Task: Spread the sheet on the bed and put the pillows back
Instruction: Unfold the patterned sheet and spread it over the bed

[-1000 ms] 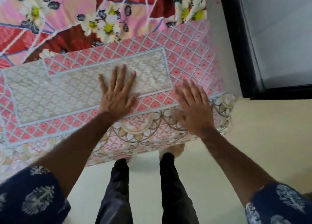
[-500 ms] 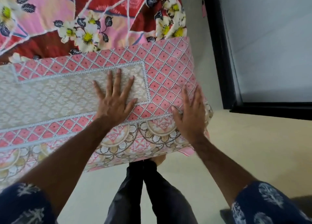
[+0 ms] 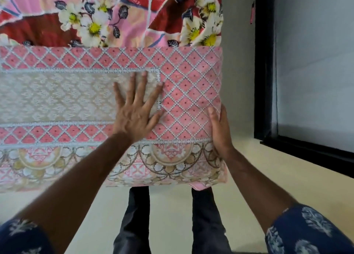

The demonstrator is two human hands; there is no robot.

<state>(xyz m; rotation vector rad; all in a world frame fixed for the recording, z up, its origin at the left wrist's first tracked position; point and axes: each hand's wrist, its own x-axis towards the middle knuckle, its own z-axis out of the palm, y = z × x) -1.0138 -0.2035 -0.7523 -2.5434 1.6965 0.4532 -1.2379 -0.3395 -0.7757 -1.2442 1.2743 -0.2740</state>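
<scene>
A pink sheet with a white diamond lattice and a beige middle panel lies folded along the near edge of the bed, its border hanging over the side. My left hand presses flat on it with fingers spread, at the corner of the beige panel. At the sheet's right edge, my right hand rests with straight fingers against the bed's corner. Beyond the pink sheet the bed shows a red and pink flowered cover. No pillow is in view.
A grey wall runs right beside the bed's right edge. A black-framed pane stands further right. My legs in dark trousers stand on a pale floor close to the bed side.
Both hands slid to the right across the pink sheet. My right hand went from lying flat on top to resting against the sheet's right edge at the corner.
</scene>
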